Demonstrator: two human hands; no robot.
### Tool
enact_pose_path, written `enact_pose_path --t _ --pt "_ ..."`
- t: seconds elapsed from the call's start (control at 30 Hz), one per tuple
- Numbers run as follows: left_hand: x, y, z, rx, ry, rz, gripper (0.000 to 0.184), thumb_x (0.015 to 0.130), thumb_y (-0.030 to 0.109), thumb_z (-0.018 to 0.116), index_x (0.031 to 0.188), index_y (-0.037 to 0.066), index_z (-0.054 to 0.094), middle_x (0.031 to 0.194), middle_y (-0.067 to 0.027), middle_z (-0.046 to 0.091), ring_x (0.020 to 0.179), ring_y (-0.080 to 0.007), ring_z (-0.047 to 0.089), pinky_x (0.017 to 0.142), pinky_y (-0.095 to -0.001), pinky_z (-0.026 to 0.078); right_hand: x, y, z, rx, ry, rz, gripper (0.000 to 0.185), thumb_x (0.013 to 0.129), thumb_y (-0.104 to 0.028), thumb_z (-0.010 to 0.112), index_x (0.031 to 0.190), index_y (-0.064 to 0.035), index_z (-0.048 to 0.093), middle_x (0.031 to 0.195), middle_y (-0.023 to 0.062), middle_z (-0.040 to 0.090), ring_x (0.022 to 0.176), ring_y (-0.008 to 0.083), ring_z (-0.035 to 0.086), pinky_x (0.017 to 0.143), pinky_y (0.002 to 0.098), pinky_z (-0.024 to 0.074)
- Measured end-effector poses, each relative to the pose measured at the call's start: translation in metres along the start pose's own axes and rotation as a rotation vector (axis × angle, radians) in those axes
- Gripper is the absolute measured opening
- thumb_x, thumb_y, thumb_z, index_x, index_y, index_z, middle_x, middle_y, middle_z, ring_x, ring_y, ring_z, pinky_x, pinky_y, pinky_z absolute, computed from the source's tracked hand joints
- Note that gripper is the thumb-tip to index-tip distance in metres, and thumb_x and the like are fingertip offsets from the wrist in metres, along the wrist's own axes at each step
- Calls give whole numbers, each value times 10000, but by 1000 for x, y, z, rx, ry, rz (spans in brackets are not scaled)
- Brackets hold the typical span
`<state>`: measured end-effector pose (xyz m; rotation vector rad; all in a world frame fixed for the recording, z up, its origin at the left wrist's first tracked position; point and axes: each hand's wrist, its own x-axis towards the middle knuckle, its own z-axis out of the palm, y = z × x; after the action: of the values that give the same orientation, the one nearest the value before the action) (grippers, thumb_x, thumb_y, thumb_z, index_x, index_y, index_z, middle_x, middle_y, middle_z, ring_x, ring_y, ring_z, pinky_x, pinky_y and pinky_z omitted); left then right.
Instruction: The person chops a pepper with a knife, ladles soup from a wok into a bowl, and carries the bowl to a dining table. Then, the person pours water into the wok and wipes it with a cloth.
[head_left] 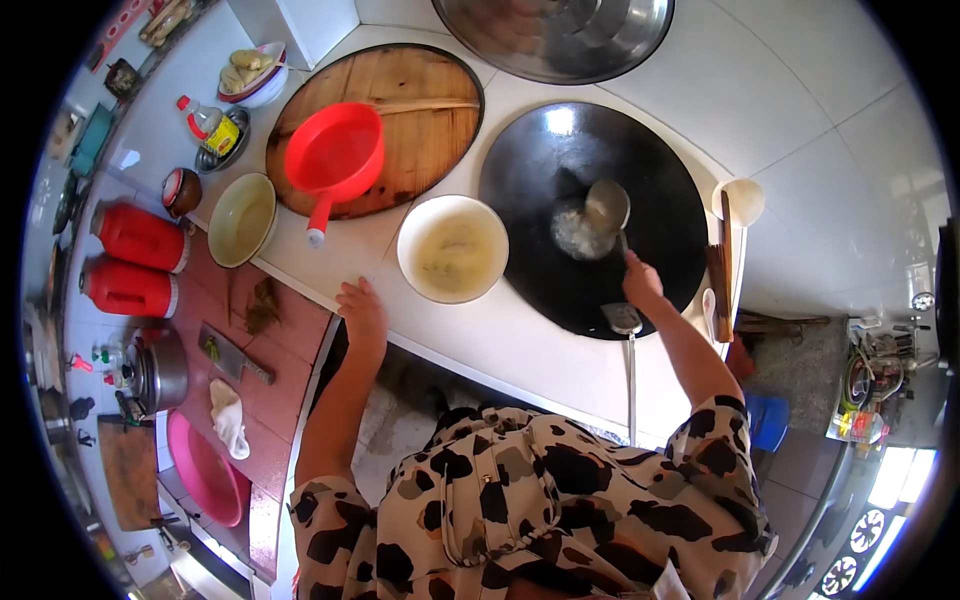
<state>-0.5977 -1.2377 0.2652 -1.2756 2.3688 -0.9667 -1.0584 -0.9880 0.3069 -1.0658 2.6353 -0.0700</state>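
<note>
My right hand (643,282) is closed around the handle of a metal ladle (608,206). The ladle's bowl is low in a big black wok (660,170), beside a small pool of bubbling pale liquid (580,236). My left hand (362,308) hovers by the counter's front edge with its fingers apart and nothing in them. Nearest to it is a white enamel basin (453,205) of cloudy yellowish liquid; what lies in the liquid is unclear. A metal spatula (622,318) rests on the wok's near rim, its long handle towards me.
A red plastic scoop (335,150) sits on a round wooden board (430,95). Left of it are a pale bowl (243,220), a red-capped bottle (208,125) and red flasks (130,287). A cleaver (225,352) lies on the lower red-tiled surface. Wooden sticks (724,290) lie right of the wok.
</note>
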Motion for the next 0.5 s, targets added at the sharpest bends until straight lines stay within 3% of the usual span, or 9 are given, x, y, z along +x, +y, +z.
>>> enact_pose_path --t 0.03,0.07,0.13,0.23,0.27,0.37,0.5 --pt "1 1 0 -14 -37 -3 459 888 145 410 1334 37 421 1238 -303 486 1007 -413 560 721 -404 506 -5 -8 8 98 9 -56 422 839 -130 485 1259 -92 487 981 216 633 943 373 612 789 419 501" --pt "1 3 0 -28 -76 -6 465 894 145 397 1348 45 411 1258 -309 475 1025 -431 550 741 -428 500 -3 1 37 423 95 -88 368 853 -117 492 1219 -85 510 776 167 630 711 314 637 609 393 503" --pt "0 4 1 -25 -83 3 470 896 146 396 1354 45 404 1264 -310 469 1027 -426 551 747 -426 502 -31 -46 -8 1167 -313 354 371 879 -95 481 1250 -99 490 602 58 495 458 178 474 429 310 384" --pt "1 2 3 4 -42 4 457 892 151 419 1336 42 416 1248 -302 473 1009 -394 563 722 -384 511 -50 -67 -13 1649 -405 481 396 899 -74 462 1292 -114 462 579 -12 367 417 84 284 388 244 256" --pt "0 1 5 16 -23 3 450 890 153 430 1326 41 424 1239 -298 476 1000 -379 569 708 -363 515 -53 -73 -16 1661 -412 448 406 899 -73 465 1302 -116 456 585 -7 377 417 86 287 387 246 254" --pt "2 0 -5 -47 -122 2 479 900 149 394 1368 51 387 1271 -307 467 1027 -421 555 743 -440 501 -66 -87 -40 1666 -435 320 435 891 -73 481 1324 -105 445 619 13 412 423 87 294 387 244 249" --pt "3 4 5 -9 -117 3 481 901 152 395 1375 71 384 1283 -289 469 1022 -421 560 745 -444 496 -88 -103 -103 1516 -389 173 450 877 -64 497 1323 -54 444 643 20 432 432 86 314 386 229 252"
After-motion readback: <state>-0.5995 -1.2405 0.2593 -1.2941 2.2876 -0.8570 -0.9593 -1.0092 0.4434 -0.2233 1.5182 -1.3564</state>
